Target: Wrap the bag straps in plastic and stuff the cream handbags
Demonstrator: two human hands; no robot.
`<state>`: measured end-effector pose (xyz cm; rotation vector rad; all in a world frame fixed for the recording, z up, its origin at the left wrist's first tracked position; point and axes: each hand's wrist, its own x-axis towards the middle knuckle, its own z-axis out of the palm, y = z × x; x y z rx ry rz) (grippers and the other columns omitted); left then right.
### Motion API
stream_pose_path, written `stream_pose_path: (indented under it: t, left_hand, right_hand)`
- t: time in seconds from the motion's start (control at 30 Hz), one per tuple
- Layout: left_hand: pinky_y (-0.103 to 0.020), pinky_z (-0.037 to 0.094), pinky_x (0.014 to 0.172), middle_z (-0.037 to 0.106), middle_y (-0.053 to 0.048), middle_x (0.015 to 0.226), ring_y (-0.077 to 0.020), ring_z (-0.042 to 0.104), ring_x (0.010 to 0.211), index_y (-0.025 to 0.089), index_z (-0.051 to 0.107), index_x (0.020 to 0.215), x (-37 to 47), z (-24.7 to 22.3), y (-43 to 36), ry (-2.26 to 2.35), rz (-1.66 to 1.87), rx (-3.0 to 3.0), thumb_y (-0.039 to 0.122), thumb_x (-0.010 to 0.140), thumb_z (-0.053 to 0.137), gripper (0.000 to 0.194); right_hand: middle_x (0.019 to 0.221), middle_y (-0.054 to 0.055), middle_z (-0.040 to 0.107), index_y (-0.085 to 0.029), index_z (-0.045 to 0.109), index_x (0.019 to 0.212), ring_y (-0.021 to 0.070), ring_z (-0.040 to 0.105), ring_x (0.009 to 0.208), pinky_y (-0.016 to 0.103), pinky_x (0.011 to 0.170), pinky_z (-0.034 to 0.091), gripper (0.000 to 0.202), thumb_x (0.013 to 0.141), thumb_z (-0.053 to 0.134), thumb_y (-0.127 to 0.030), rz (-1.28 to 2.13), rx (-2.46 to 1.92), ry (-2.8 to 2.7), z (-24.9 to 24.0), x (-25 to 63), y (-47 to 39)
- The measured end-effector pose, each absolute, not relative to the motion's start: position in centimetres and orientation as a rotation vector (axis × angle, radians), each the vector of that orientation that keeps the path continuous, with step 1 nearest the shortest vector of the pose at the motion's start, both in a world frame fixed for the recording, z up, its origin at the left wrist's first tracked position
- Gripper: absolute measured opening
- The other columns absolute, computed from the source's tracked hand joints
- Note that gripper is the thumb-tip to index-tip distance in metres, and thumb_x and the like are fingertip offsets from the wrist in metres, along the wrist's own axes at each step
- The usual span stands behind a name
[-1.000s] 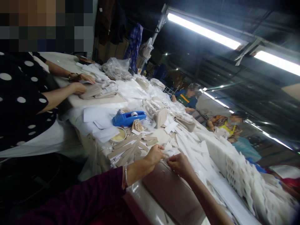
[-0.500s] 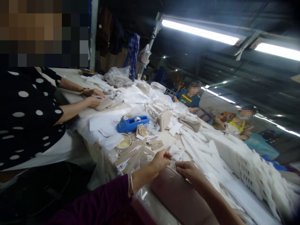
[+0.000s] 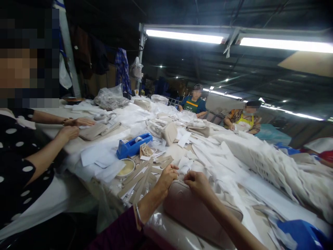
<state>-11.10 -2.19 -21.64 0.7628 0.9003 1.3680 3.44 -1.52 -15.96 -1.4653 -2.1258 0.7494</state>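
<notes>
A dusty-pink handbag point(image 3: 194, 217) with piped edges lies on the table in front of me, its long side facing me. My left hand point(image 3: 166, 178) is closed at the bag's upper left corner, with thumb and forefinger pressed near the edge. Just across from it, my right hand point(image 3: 196, 182) is closed with curled fingers at the bag's top edge, and its forearm crosses over the bag. The small part between the fingertips is mostly hidden. Close to my left hand lie loose beige strips point(image 3: 142, 178).
A blue tape dispenser point(image 3: 134, 146), a round tub of pale paste point(image 3: 126, 167) and white paper sheets point(image 3: 100, 159) lie to the left. Behind them stand beige bags point(image 3: 169, 133). Foam sheets point(image 3: 273, 166) line the right. A co-worker's hands point(image 3: 75, 127) work at the left.
My view has turned right and levelled, so the scene shifts left. A blue object now shows at the lower right. My hands stay at the bag's top edge, slightly farther apart.
</notes>
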Motion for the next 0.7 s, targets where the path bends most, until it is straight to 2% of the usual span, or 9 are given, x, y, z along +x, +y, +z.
stream_pose_path:
  t: [0.1,0.2,0.33,0.43,0.53,0.6,0.7]
  left_hand:
    - [-0.023,0.025,0.049,0.048,0.004,0.064,-0.0079,0.035,0.050,0.017,0.051,0.089,-11.3,-21.3,-2.5,0.918,1.370,0.780,0.008,0.056,0.050,0.035]
    - [-0.025,0.031,0.053,0.050,0.003,0.066,-0.0107,0.041,0.054,0.018,0.054,0.093,-11.4,-20.7,-3.5,0.940,1.345,0.876,0.022,0.069,0.057,0.025]
    - [-0.025,0.038,0.065,0.052,0.003,0.069,-0.0134,0.050,0.066,0.017,0.055,0.103,-11.2,-20.0,-4.6,0.978,1.353,1.134,0.041,0.073,0.066,0.040]
    - [-0.026,0.039,0.072,0.057,0.001,0.074,-0.0148,0.054,0.074,0.016,0.054,0.107,-11.2,-20.2,-4.6,0.997,1.352,1.220,0.044,0.074,0.067,0.045]
    - [-0.025,0.038,0.071,0.059,0.000,0.077,-0.0148,0.054,0.074,0.017,0.054,0.107,-11.1,-20.7,-4.3,1.012,1.351,1.241,0.044,0.075,0.066,0.044]
    - [-0.025,0.038,0.070,0.059,0.000,0.078,-0.0140,0.053,0.073,0.017,0.054,0.108,-11.0,-21.0,-4.2,1.010,1.369,1.239,0.044,0.076,0.065,0.043]
    - [-0.024,0.039,0.070,0.059,0.002,0.077,-0.0126,0.053,0.072,0.017,0.053,0.109,-10.8,-21.3,-4.2,1.002,1.404,1.226,0.042,0.078,0.064,0.041]
  right_hand:
    - [0.069,0.003,0.069,-0.019,0.064,0.064,0.0183,0.062,0.070,0.027,0.066,0.040,0.014,0.067,0.051,-0.015,0.671,-1.473,-2.129,-15.8,3.4,-1.9]
    - [0.070,0.003,0.069,-0.020,0.065,0.065,0.0193,0.062,0.072,0.028,0.067,0.040,0.015,0.068,0.052,-0.013,0.564,-1.512,-2.120,-15.8,3.2,-2.5]
    - [0.072,0.003,0.067,-0.021,0.066,0.068,0.0178,0.060,0.072,0.028,0.068,0.040,0.018,0.072,0.050,-0.012,0.466,-1.368,-2.059,-15.0,3.6,-3.6]
    - [0.085,0.004,0.067,-0.021,0.065,0.080,0.0165,0.059,0.081,0.028,0.075,0.043,0.018,0.079,0.048,-0.018,0.380,-1.134,-1.804,-14.1,6.7,-4.4]
    - [0.096,0.006,0.066,-0.020,0.065,0.090,0.0190,0.057,0.089,0.031,0.080,0.042,0.019,0.079,0.052,-0.029,0.286,-1.246,-1.383,-14.8,12.2,-4.8]
    - [0.096,0.007,0.066,-0.018,0.066,0.092,0.0202,0.056,0.087,0.031,0.075,0.042,0.026,0.075,0.059,-0.037,0.409,-1.387,-1.143,-16.2,15.8,-4.7]
    - [0.085,0.005,0.067,-0.015,0.066,0.087,0.0188,0.055,0.077,0.029,0.067,0.040,0.036,0.068,0.065,-0.046,0.771,-1.432,-0.997,-18.9,18.7,-4.6]
